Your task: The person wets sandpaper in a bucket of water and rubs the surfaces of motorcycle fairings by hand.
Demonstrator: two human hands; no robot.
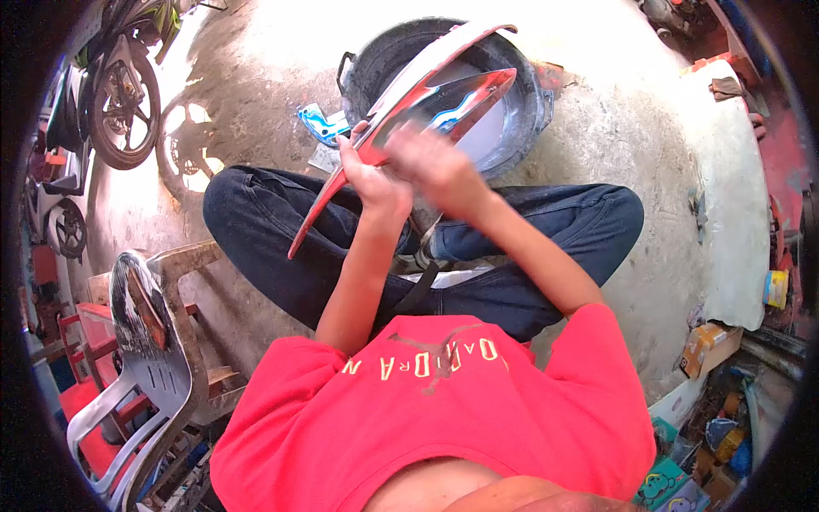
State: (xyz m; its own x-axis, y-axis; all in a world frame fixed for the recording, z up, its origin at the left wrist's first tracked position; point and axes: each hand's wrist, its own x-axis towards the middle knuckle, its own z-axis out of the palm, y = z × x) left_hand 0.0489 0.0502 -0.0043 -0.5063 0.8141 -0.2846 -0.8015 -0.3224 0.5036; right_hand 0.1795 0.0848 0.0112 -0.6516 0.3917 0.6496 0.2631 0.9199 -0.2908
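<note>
My left hand [375, 183] is wrapped round a motorcycle fairing panel [408, 94], long and pointed, in red, white and dark colours with a blue-white streak. The panel is tilted above my crossed legs, its far end over a black tub [363, 64] with cloudy liquid inside. My right hand [439, 166] lies against the panel's near side, beside my left hand. Motion blurs its fingers, so I cannot make out what they hold, if anything. A blue-and-white piece [320, 125] rests on the floor left of the tub.
Motorcycles with black wheels [126, 102] stand at the far left. A worn plastic chair [171, 367] is close on my left. To the right are a long pale panel [734, 205], a cardboard box [711, 348] and assorted clutter. The floor [247, 111] is concrete.
</note>
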